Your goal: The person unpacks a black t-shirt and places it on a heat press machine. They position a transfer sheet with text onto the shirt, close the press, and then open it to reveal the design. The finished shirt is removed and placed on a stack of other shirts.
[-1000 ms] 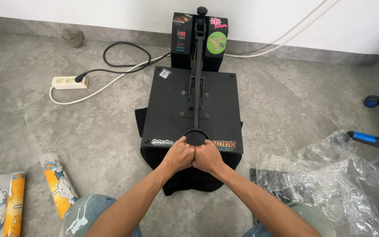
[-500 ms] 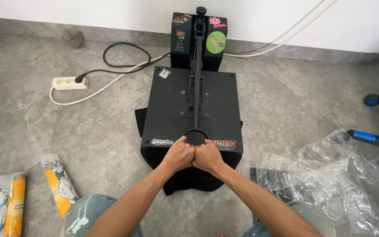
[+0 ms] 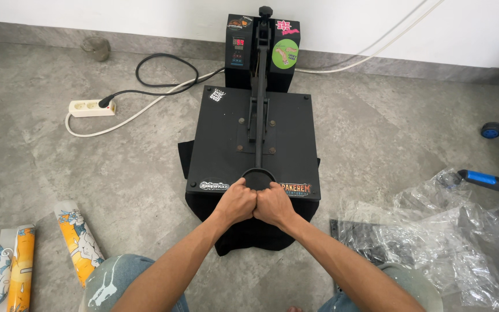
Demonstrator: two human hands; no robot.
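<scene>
A black heat press [image 3: 226, 138] sits on the grey floor with its top plate down. Its long lever handle [image 3: 259, 92] runs toward me and ends in a round loop. My left hand [image 3: 236, 202] and my right hand [image 3: 274, 205] grip that loop side by side, knuckles touching. A black garment [image 3: 249, 234] lies under the plate, its edges showing at the front and sides. The control box [image 3: 238, 49] with stickers stands at the back.
A white power strip [image 3: 90, 107] with black and white cables lies at the left. Rolled printed sheets [image 3: 79, 240] lie at lower left. Clear plastic bags [image 3: 451, 231] are heaped at right, near a blue-and-black frame [image 3: 492, 180]. My knees in jeans show below.
</scene>
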